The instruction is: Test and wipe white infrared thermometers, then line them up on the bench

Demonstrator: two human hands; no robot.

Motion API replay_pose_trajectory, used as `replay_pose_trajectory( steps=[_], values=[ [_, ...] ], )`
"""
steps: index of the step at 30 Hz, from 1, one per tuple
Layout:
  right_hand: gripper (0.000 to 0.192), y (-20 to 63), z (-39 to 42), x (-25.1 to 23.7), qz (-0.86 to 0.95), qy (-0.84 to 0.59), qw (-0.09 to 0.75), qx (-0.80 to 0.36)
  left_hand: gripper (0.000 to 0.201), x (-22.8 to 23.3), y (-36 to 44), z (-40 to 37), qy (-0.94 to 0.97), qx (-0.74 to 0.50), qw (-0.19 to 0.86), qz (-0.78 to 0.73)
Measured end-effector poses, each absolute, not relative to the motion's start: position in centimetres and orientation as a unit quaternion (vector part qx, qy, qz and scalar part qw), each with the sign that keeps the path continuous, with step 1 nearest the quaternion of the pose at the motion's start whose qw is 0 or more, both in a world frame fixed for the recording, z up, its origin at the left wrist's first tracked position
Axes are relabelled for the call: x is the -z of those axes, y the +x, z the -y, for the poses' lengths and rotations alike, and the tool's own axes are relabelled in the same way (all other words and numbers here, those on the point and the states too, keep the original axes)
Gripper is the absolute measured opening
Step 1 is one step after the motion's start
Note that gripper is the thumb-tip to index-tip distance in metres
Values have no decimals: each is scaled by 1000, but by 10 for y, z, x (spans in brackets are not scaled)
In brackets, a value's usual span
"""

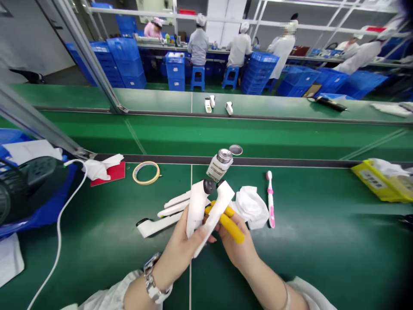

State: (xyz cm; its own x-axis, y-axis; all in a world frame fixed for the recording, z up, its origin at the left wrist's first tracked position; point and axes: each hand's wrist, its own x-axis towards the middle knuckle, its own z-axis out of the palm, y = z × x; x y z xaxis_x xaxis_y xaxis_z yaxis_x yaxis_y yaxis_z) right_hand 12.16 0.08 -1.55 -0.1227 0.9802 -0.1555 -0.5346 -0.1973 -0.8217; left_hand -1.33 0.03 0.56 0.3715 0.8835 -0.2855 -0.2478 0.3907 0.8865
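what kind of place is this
Most likely a factory assembly line. A long green workbench runs beside a belt, stacked blue crates fill the back, and workers in white coats sit in a row. The left hand holds white plastic parts.

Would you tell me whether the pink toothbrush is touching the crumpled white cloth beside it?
Apart. The head view shows a strip of green mat between the pink toothbrush and the white cloth.

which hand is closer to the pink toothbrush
Right. The right hand, holding a yellow tool, sits just left of the pink toothbrush; the left hand, gripping white handpieces, is farther left.
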Motion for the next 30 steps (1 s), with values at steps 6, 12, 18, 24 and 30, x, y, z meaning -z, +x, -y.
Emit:
replay_pose_trajectory(
  steps=[6, 12, 18, 24, 30],
  values=[
    [25, 129, -8, 13, 215, -346, 567, -715, 48, -4, -12, -2, 278, -428, 759, -404],
    [26, 136, -9, 11, 149, -332, 555, -748, 40, -5, -14, -2, 308, -433, 747, -400],
    [27, 135, -10, 5, 79, -316, 572, -753, 36, -4, -14, -5, 306, -460, 737, -389],
    [31, 134, -8, 1, 79, -315, 568, -756, 43, -2, -15, -5, 294, -429, 765, -379],
    [34, 137, -5, -1, 134, -305, 572, -749, 45, -5, -15, -6, 250, -441, 792, -341]
  ],
)
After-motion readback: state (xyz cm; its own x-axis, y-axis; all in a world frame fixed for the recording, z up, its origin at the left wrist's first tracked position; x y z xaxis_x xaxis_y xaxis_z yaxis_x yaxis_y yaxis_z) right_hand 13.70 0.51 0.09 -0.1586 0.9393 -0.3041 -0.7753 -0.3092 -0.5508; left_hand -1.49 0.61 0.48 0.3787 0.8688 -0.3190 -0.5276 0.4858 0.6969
